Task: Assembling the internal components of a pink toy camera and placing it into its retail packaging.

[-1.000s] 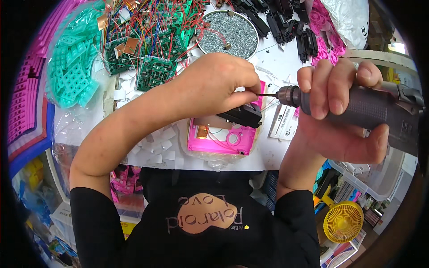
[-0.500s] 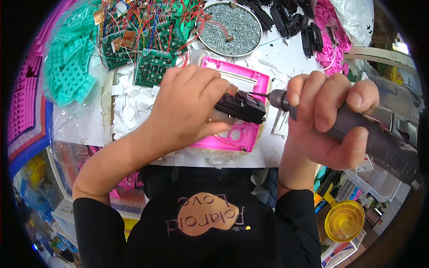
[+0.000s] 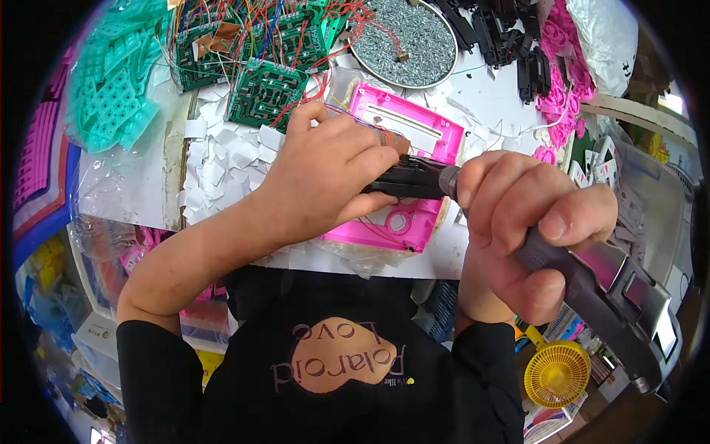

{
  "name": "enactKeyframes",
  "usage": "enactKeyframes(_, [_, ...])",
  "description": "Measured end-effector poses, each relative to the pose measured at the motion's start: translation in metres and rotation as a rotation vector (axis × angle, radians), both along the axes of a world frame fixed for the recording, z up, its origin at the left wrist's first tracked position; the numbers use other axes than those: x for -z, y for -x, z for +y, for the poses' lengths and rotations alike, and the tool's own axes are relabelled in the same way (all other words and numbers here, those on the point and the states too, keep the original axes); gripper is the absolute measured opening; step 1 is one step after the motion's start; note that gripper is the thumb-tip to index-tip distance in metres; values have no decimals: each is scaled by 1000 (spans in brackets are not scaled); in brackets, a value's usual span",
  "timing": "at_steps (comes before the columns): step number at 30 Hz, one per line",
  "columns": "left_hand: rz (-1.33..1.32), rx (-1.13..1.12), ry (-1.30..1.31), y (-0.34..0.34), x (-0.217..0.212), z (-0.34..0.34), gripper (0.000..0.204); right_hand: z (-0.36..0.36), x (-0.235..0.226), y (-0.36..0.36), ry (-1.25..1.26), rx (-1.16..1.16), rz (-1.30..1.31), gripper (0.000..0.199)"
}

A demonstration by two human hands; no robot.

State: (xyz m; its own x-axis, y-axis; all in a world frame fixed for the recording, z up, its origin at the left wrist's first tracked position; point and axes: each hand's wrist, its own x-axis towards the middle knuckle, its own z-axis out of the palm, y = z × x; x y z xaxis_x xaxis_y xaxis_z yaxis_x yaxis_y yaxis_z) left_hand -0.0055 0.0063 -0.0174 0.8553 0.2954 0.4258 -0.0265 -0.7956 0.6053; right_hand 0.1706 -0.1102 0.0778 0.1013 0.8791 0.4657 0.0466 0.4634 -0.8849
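Note:
My left hand (image 3: 325,166) is closed around a black plastic part (image 3: 407,177), its thumb below and fingers above. Thin coloured wires run beside those fingers. In my right hand (image 3: 536,211) is a dark electric screwdriver (image 3: 599,288), its body slanting down to the right. Its collar meets the right end of the black part; the bit's tip is hidden. Beneath both lies an open pink plastic casing (image 3: 370,235) on a clear bag, with a long pale strip inside its far side.
Wired green circuit boards (image 3: 266,92) and a round dish of small screws (image 3: 407,48) sit at the back. White paper scraps (image 3: 233,152) and bagged teal keypads (image 3: 111,103) lie left; black parts (image 3: 503,41) and pink parts (image 3: 566,81) lie back right. A yellow fan (image 3: 558,374) stands lower right.
The screwdriver has tilted, its back end lower, and its front has come left against the black part. The formerly visible bit is now hidden. My left hand keeps its hold; the whole view has shifted slightly.

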Motion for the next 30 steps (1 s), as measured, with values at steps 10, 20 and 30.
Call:
enactKeyframes(10, [21, 9, -17, 0, 2, -1, 49, 3, 2, 1, 11, -20, -49, 38])
enactKeyframes(20, [-74, 68, 51, 0, 4, 2, 48, 5, 0, 6, -12, -33, -82, 38])
enactKeyframes(30, [-148, 97, 40, -1, 7, -1, 50, 9, 1, 12, -2, -18, -80, 37])
